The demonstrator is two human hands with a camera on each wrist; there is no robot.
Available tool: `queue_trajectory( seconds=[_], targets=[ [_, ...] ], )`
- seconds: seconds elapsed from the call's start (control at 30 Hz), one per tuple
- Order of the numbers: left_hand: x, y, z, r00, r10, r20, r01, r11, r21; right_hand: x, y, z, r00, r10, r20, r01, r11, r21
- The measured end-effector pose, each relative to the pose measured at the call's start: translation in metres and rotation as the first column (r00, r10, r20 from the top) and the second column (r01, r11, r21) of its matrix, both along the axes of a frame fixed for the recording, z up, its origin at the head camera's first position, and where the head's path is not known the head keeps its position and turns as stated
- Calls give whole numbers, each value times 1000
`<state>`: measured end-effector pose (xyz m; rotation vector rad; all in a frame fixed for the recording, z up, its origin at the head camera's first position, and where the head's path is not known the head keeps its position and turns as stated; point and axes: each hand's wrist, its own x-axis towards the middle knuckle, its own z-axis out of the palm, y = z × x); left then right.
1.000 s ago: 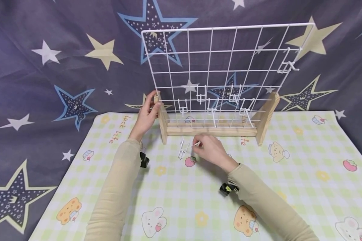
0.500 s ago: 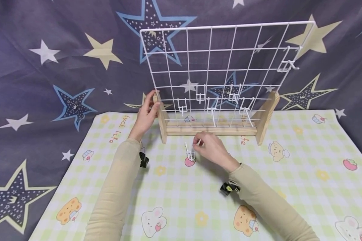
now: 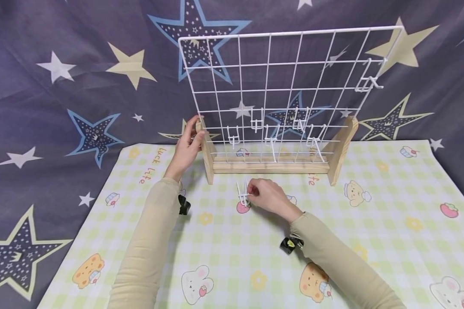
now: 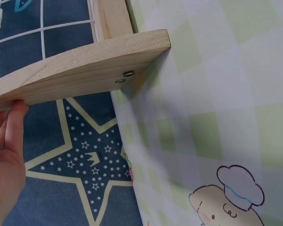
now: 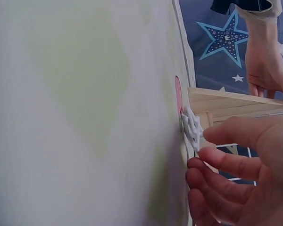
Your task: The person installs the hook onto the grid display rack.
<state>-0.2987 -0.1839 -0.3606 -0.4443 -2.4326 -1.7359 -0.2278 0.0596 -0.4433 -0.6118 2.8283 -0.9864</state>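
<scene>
One small white wire hook (image 3: 242, 194) stands on the checked mat (image 3: 390, 223) just in front of the wooden rack base (image 3: 270, 165), beside a printed strawberry, and the right hand (image 3: 268, 195) pinches it between thumb and fingertips; the right wrist view shows the same hook (image 5: 192, 129) against the mat with the thumb (image 5: 236, 132) above it and curled fingers (image 5: 217, 176) below. From the hook, at about 12 o'clock, rises the white wire grid (image 3: 286, 86), held upright by the base and its two wooden end feet. Several more white hooks (image 3: 272, 139) hang on the grid's lower rows, and one hook (image 3: 365, 81) sits high near its right edge, at about 2 o'clock from the hand. At about 10 o'clock from the held hook, the left hand (image 3: 187, 148) rests on the left wooden foot (image 3: 206, 150), thumb and fingers lying along it; the left wrist view shows the left hand's fingertips (image 4: 12, 122) touching the underside edge of that foot (image 4: 85, 70), fingers fairly straight rather than wrapped around it. Beige sleeves cover both forearms, and a small black camera is strapped at each wrist, the left one (image 3: 183, 204) at about 9 o'clock from the hook and the right one (image 3: 290, 244) at about 5 o'clock. Under and behind the mat lies a dark blue cloth (image 3: 62, 107) printed with stars, covering the tabletop and backdrop.
</scene>
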Motion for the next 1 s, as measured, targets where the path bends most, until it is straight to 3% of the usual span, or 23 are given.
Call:
queue_trajectory(
  seconds=[0.5, 0.73, 0.93, 1.0],
  targets=[
    [-1, 0, -1, 1000, -6, -2, 6, 1000, 4, -5, -6, -3, 990, -114, 80, 105, 988, 111],
    [0, 0, -1, 1000, -15, -1, 15, 1000, 17, -6, -3, -5, 987, -122, 101, 120, 992, 29],
    [-19, -7, -24, 1000, 3, -21, -3, 1000, 18, -9, 4, -10, 994, -27, 107, 39, 993, -110],
    [-19, -7, -23, 1000, -1, -9, 1, 1000, 25, -10, 6, -11, 994, -4, 111, 20, 990, -143]
  ],
)
